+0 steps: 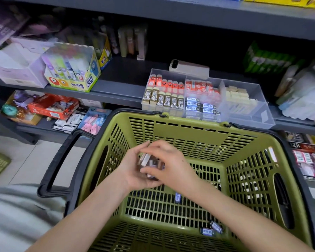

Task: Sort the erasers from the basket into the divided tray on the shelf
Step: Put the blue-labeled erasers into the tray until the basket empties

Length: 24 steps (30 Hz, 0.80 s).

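Erasers (149,163): a small bunch, blurred, held between both hands over the middle of the basket (189,122), well apart from its walls.

Left hand (135,172): palm up under the bunch, fingers curled up round it.

Right hand (173,166): laid over the top, fingers (153,148) bent down and pinching the bunch against the left palm.

Loose eraser (178,197): blue label, on the basket floor just beside the right forearm.

Pair of erasers (211,230): on the floor near the basket's near right corner.

Basket: green, slatted, open top wide around both hands. Black handle (62,160) lies folded out to the left. The far rim stands just below the tray.

Tray (253,115): clear, divided, at the front edge of the shelf (116,86). The left part holds red and 2B erasers, the middle orange and blue-labelled ones, the right pale ones at the back, with its front floor showing.

Glue box (75,70): on the shelf, well left of the tray.

Phone (188,68): lies behind the tray.
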Each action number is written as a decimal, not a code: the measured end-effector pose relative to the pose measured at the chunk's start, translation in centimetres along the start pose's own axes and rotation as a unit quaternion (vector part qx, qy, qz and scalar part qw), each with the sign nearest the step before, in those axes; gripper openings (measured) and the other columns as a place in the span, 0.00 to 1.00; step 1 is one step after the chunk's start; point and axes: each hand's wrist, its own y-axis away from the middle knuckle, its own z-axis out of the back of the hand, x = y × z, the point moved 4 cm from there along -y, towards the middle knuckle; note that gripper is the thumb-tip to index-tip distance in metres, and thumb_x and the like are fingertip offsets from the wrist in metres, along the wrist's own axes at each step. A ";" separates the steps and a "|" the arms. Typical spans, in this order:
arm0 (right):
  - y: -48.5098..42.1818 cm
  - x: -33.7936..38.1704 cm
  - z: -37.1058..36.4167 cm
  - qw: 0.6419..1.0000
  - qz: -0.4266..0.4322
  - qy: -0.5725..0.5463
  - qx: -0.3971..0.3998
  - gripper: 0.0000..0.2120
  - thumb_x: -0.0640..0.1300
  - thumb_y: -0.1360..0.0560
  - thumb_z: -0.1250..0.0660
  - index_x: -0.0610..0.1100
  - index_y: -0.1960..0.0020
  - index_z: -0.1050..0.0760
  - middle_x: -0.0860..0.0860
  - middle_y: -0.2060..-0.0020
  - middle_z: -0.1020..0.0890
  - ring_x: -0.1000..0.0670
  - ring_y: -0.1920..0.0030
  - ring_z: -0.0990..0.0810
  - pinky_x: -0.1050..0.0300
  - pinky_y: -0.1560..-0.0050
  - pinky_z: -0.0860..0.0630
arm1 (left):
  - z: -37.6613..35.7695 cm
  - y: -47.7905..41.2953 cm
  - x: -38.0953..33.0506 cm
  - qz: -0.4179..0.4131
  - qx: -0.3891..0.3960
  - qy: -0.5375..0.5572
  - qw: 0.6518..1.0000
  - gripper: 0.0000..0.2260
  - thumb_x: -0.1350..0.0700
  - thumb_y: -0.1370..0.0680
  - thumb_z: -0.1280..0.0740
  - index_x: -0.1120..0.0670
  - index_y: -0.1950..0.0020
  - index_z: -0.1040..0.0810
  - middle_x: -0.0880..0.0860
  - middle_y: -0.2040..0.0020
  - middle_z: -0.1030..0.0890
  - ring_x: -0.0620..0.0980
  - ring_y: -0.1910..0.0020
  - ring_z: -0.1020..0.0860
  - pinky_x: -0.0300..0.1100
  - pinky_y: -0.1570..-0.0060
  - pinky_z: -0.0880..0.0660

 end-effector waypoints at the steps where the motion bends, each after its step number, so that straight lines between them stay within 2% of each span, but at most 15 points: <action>1: 0.0 0.2 0.2 0.999 0.025 0.029 -0.001 0.21 0.48 0.31 0.27 0.48 0.39 0.23 0.53 0.48 0.20 0.54 0.48 0.26 0.65 0.43 0.32 | -0.1 0.0 0.1 0.001 0.004 0.002 1.000 0.19 0.44 0.34 0.29 0.62 0.65 0.16 0.59 0.63 0.17 0.57 0.67 0.18 0.49 0.65 0.21; 2: 0.1 0.2 0.5 0.999 0.040 0.019 -0.017 0.19 0.50 0.30 0.28 0.48 0.40 0.22 0.53 0.50 0.18 0.53 0.50 0.24 0.63 0.45 0.30 | -0.2 -0.1 0.2 0.008 0.016 0.015 1.000 0.19 0.45 0.34 0.28 0.62 0.65 0.16 0.58 0.64 0.17 0.56 0.68 0.18 0.46 0.67 0.21; 3: 0.2 -0.2 1.1 0.998 0.030 -0.036 -0.053 0.16 0.52 0.29 0.31 0.49 0.43 0.20 0.53 0.53 0.17 0.53 0.53 0.21 0.62 0.49 0.27 | -0.3 -0.1 0.3 0.018 0.040 0.032 0.999 0.18 0.47 0.35 0.28 0.63 0.64 0.17 0.58 0.64 0.18 0.56 0.68 0.19 0.43 0.69 0.21; 5: 0.6 -2.9 2.2 0.973 -0.052 -0.175 -0.139 0.08 0.52 0.25 0.36 0.53 0.49 0.20 0.56 0.58 0.16 0.57 0.58 0.19 0.60 0.54 0.23 | -0.9 0.1 0.5 0.043 0.096 0.054 0.993 0.15 0.50 0.33 0.29 0.62 0.59 0.17 0.60 0.59 0.20 0.56 0.63 0.21 0.39 0.74 0.24; 6: 0.8 -4.8 2.4 0.965 -0.101 -0.171 -0.170 0.06 0.51 0.24 0.37 0.54 0.52 0.21 0.57 0.60 0.17 0.57 0.60 0.19 0.58 0.58 0.23 | -1.0 0.3 0.6 0.050 0.107 0.062 0.991 0.13 0.51 0.32 0.29 0.62 0.58 0.17 0.61 0.57 0.21 0.57 0.61 0.22 0.38 0.76 0.26; 7: 1.0 -7.1 2.1 0.970 -0.149 -0.101 -0.164 0.06 0.50 0.23 0.37 0.53 0.53 0.22 0.56 0.63 0.18 0.57 0.62 0.20 0.57 0.61 0.24 | -1.0 0.3 0.6 0.049 0.107 0.066 0.991 0.12 0.53 0.32 0.29 0.62 0.58 0.17 0.62 0.56 0.22 0.58 0.61 0.23 0.37 0.77 0.27; 9: 2.0 -12.0 -0.1 0.964 -0.257 0.066 -0.032 0.10 0.53 0.23 0.38 0.49 0.48 0.24 0.53 0.63 0.19 0.55 0.64 0.20 0.58 0.65 0.25 | -0.9 0.2 0.4 0.033 0.093 0.059 0.993 0.11 0.54 0.32 0.30 0.62 0.60 0.17 0.62 0.56 0.22 0.58 0.63 0.22 0.37 0.78 0.28; 11: 3.6 -15.8 -3.3 0.926 -0.337 0.138 0.095 0.21 0.58 0.24 0.38 0.44 0.40 0.29 0.51 0.63 0.20 0.52 0.66 0.21 0.60 0.70 0.25 | -0.8 0.1 0.0 0.016 0.072 0.045 0.996 0.11 0.54 0.32 0.30 0.62 0.61 0.17 0.62 0.57 0.21 0.58 0.64 0.22 0.36 0.79 0.29; 13: 4.3 -17.7 -5.4 0.918 -0.349 0.152 0.111 0.25 0.60 0.26 0.36 0.44 0.38 0.33 0.50 0.60 0.21 0.52 0.64 0.21 0.59 0.68 0.24 | -0.7 0.1 -0.3 0.003 0.056 0.027 0.998 0.10 0.55 0.33 0.30 0.62 0.63 0.16 0.61 0.59 0.21 0.57 0.65 0.22 0.35 0.79 0.30; 16: 3.1 -18.5 -6.8 0.933 -0.295 0.181 0.103 0.22 0.58 0.27 0.34 0.45 0.41 0.32 0.50 0.52 0.21 0.50 0.56 0.21 0.55 0.58 0.22 | -0.5 0.0 -0.5 -0.006 0.038 0.002 0.999 0.09 0.55 0.34 0.30 0.61 0.65 0.17 0.60 0.61 0.20 0.56 0.67 0.22 0.34 0.79 0.31; 18: 2.5 -18.6 -6.8 0.934 -0.302 0.151 0.112 0.16 0.54 0.27 0.32 0.46 0.47 0.31 0.50 0.54 0.22 0.49 0.56 0.22 0.58 0.60 0.26 | -0.5 0.0 -0.5 -0.006 0.034 -0.006 0.999 0.09 0.55 0.33 0.30 0.61 0.66 0.17 0.60 0.61 0.20 0.55 0.68 0.22 0.33 0.79 0.32; 21: 3.0 -18.5 -6.1 0.926 -0.362 0.013 0.107 0.08 0.42 0.26 0.32 0.45 0.55 0.32 0.50 0.65 0.23 0.52 0.68 0.23 0.61 0.70 0.29 | -0.4 -0.2 -0.5 -0.009 0.025 -0.019 0.999 0.09 0.55 0.34 0.30 0.61 0.66 0.17 0.60 0.61 0.20 0.55 0.68 0.22 0.34 0.80 0.32; 24: 5.2 -18.0 -5.7 0.903 -0.389 -0.049 0.177 0.05 0.37 0.25 0.37 0.42 0.50 0.30 0.48 0.63 0.22 0.56 0.76 0.27 0.67 0.78 0.31 | -0.4 -0.4 -0.5 -0.008 0.010 -0.039 0.999 0.09 0.54 0.33 0.30 0.61 0.67 0.17 0.59 0.62 0.20 0.55 0.67 0.23 0.34 0.80 0.32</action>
